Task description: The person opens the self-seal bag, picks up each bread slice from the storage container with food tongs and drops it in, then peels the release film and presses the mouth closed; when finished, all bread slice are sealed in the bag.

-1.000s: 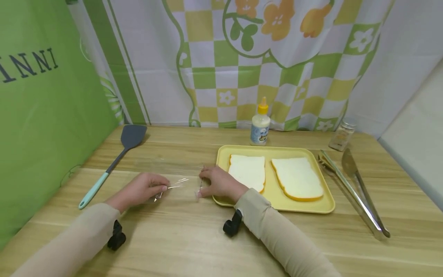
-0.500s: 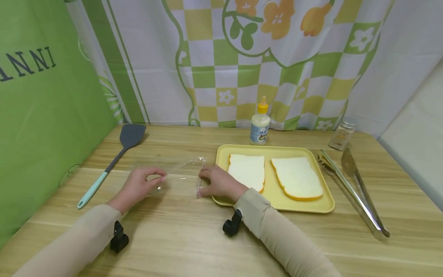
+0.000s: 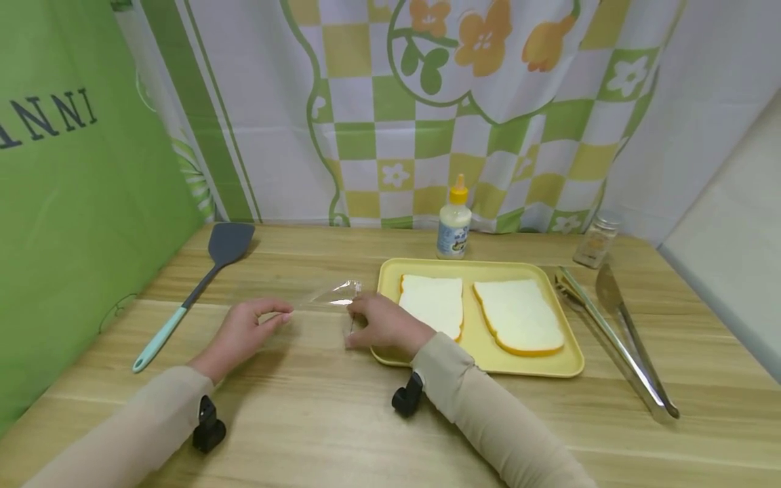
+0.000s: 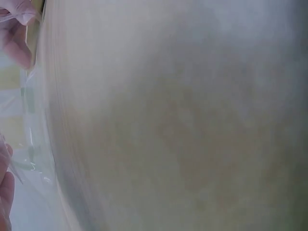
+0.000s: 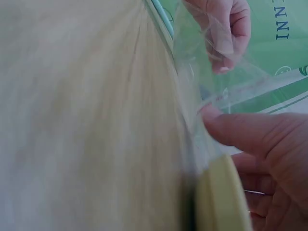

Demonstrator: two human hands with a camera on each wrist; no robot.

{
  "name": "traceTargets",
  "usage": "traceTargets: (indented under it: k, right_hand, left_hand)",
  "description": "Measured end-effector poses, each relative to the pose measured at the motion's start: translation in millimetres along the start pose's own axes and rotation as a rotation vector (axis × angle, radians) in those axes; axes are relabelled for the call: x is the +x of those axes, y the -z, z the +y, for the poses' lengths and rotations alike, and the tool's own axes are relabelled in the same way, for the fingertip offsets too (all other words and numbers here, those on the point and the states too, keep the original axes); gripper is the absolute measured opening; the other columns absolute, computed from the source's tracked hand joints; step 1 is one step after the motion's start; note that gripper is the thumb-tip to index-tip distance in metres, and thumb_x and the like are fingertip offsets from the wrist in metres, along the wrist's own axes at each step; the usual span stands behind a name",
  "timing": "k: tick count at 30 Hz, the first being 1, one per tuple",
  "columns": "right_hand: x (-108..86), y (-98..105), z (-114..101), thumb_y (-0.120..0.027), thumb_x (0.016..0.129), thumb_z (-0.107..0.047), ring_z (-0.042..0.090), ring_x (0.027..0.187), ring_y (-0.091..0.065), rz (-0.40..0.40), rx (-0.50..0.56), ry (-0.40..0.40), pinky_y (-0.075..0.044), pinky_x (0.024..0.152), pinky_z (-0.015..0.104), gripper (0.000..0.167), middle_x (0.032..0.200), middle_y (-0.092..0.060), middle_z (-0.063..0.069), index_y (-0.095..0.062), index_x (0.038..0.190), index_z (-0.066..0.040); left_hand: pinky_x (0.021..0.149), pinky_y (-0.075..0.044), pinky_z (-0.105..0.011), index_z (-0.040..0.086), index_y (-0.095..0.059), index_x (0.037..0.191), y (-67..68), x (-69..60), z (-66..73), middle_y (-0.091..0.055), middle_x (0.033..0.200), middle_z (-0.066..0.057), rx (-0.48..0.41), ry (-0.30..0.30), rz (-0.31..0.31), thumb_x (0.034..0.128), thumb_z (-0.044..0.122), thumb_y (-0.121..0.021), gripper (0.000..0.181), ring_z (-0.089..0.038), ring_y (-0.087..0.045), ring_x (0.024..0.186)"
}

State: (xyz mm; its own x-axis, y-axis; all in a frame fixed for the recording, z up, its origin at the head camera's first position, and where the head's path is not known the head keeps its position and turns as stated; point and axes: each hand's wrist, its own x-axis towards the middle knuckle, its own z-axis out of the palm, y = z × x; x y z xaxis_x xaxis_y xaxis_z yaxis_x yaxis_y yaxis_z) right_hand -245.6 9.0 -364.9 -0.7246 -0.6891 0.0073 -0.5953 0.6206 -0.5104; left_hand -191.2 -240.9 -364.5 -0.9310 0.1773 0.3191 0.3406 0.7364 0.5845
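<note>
We looked down on a wood-grain table [image 3: 305, 434], its back edge running along a checked, flower-printed curtain [image 3: 396, 122], its left edge beside a green cloth [image 3: 79, 183], its right edge toward a pale wall [image 3: 732, 230]. Near the table's middle, just left of a yellow tray [image 3: 427, 268], a person in beige sleeves [image 3: 497, 413] held clear plastic film [image 3: 338, 293] between both hands; we could not tell whether it was a sheet or a bag. The left hand [image 3: 247, 332] pinched it narrowly, thumb and forefinger together, while the right hand [image 3: 390, 322] gripped the film's edge with thumb and forefinger set wider, at the tray's left rim.

Two bread slices [image 3: 521, 315] lay side by side in the tray. Behind it, a yellow-capped squeeze bottle [image 3: 454, 230] stood near the table's back edge, and a glass jar [image 3: 598, 240] sat by the back right corner. Metal tongs [image 3: 617, 344] lay spread between the tray and the table's right edge; a mint-handled turner [image 3: 202, 285] slanted along the left edge from the back left corner. We saw the most room for moving toward the table's front, between the forearms.
</note>
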Motion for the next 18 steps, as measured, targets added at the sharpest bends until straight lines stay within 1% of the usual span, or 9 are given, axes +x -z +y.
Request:
traceTargets:
  k: [1,3,4,7,9,12,14,18]
  right_hand:
    - [-1.5,1.8,0.3,-0.072,0.08,-0.031,0.024,0.116,-0.05,0.003,0.022,-0.006,-0.038,0.1,0.033,0.05,0.126,-0.055,0.01,-0.058,0.119,-0.002]
    - [-6.6,7.6,1.4,-0.071,0.081,-0.031,0.025,0.125,-0.044,0.014,0.06,-0.031,-0.033,0.105,0.035,0.058,0.133,-0.051,0.011,-0.053,0.128,-0.003]
    - [-10.0,11.2,2.7,-0.07,0.082,-0.031,0.025,0.126,-0.044,0.02,0.077,-0.04,-0.033,0.106,0.036,0.059,0.135,-0.049,0.011,-0.051,0.13,-0.003]
    - [-23.9,24.5,10.3,-0.069,0.083,-0.03,0.028,0.127,-0.042,0.054,0.092,-0.062,-0.033,0.106,0.039,0.06,0.135,-0.049,0.012,-0.048,0.132,-0.003]
    - [-35.8,34.7,18.6,-0.067,0.084,-0.03,0.029,0.128,-0.04,0.084,0.083,-0.075,-0.032,0.106,0.041,0.058,0.135,-0.048,0.013,-0.048,0.132,-0.003]
    - [-56.4,50.0,34.4,-0.065,0.085,-0.03,0.033,0.127,-0.041,0.135,0.061,-0.086,-0.032,0.105,0.045,0.057,0.134,-0.049,0.017,-0.048,0.131,0.0]
    - [-72.6,60.1,44.4,-0.065,0.086,-0.029,0.035,0.126,-0.041,0.172,0.067,-0.107,-0.032,0.105,0.047,0.056,0.134,-0.049,0.019,-0.048,0.131,0.001]
    - [-108.6,80.8,59.6,-0.063,0.088,-0.03,0.04,0.123,-0.042,0.232,0.023,-0.171,-0.034,0.101,0.052,0.056,0.133,-0.048,0.023,-0.047,0.131,0.002]
  left_hand:
    - [0.085,-0.048,-0.048,-0.002,-0.069,0.098,-0.6,-0.5,-0.2,-0.068,0.1,-0.017,-0.001,0.001,0.001,0.0849,0.004,-0.065,0.015,-0.034,-0.062,0.097]
    - [0.085,-0.048,-0.048,-0.002,-0.069,0.097,-1.7,-1.5,-0.7,-0.068,0.099,-0.017,-0.005,0.001,0.002,0.0842,0.003,-0.065,0.014,-0.034,-0.062,0.097]
    - [0.085,-0.048,-0.048,-0.002,-0.069,0.097,-2.1,-2.0,-1.0,-0.068,0.099,-0.017,-0.01,0.004,0.002,0.084,0.003,-0.065,0.014,-0.034,-0.062,0.096]
    - [0.084,-0.049,-0.048,-0.002,-0.07,0.097,-3.1,-3.1,-2.1,-0.068,0.098,-0.016,-0.021,0.012,0.001,0.0838,0.004,-0.066,0.015,-0.033,-0.062,0.096]
    - [0.084,-0.049,-0.048,-0.002,-0.07,0.097,-3.4,-3.3,-2.3,-0.068,0.098,-0.016,-0.031,0.018,0.0,0.0841,0.005,-0.066,0.015,-0.033,-0.062,0.096]
    - [0.084,-0.049,-0.048,-0.002,-0.069,0.098,-3.0,-3.0,-2.1,-0.068,0.098,-0.016,-0.035,0.022,0.001,0.0844,0.005,-0.066,0.016,-0.033,-0.062,0.097]
    - [0.083,-0.049,-0.047,-0.002,-0.07,0.097,-2.5,-2.7,-1.9,-0.069,0.098,-0.016,-0.032,0.016,0.005,0.0842,0.005,-0.066,0.015,-0.033,-0.062,0.096]
    - [0.084,-0.049,-0.047,-0.001,-0.07,0.094,-0.8,-3.2,-2.3,-0.069,0.096,-0.015,-0.019,-0.005,0.018,0.0829,0.005,-0.067,0.013,-0.033,-0.063,0.094]
